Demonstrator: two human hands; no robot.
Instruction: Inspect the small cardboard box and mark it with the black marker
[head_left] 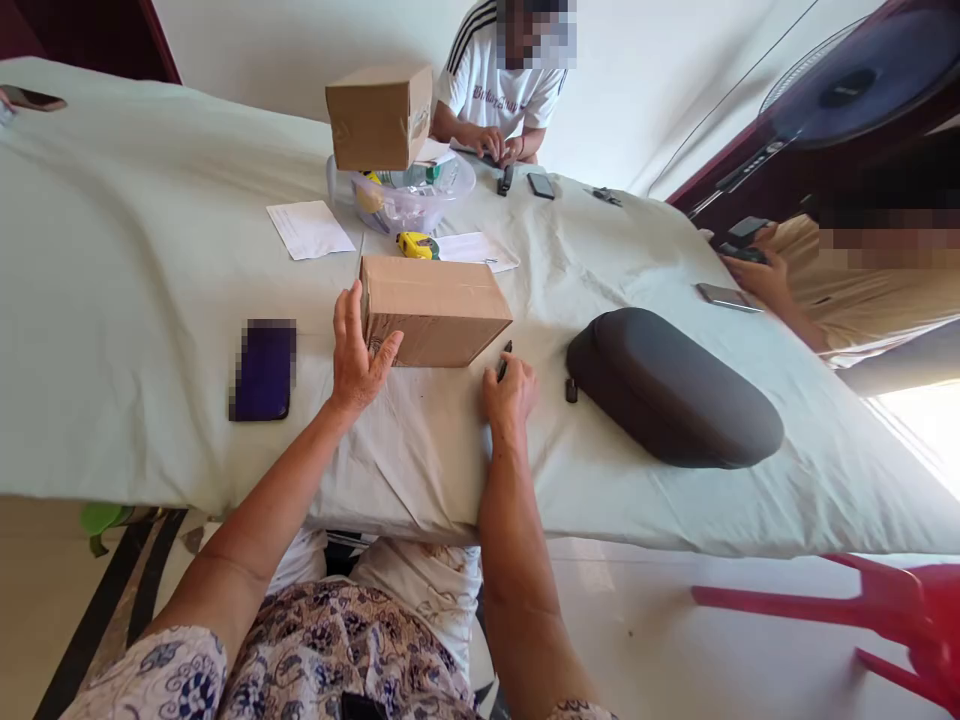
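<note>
A closed brown cardboard box [439, 290] lies on the cloth-covered table in front of me. My left hand [358, 350] grips its left end, fingers along the side and thumb against the near face. Just off the box's near right corner, my right hand [512, 390] rests low over the cloth, closed around a slim black object [504, 362]. Its dark tip pokes out above my fingers; whether it is a pen or a cutter I cannot tell. A small black piece [571, 390] lies to the right of that hand, beside a dark oblong case [675, 390].
Left of the box lies a dark blue phone-like slab [262, 372]. Behind stand a plastic basin [409, 205], another cardboard box [371, 125], a yellow tape measure [417, 246] and papers [310, 230]. One person [499, 100] sits opposite; another [862, 270] sits at the right.
</note>
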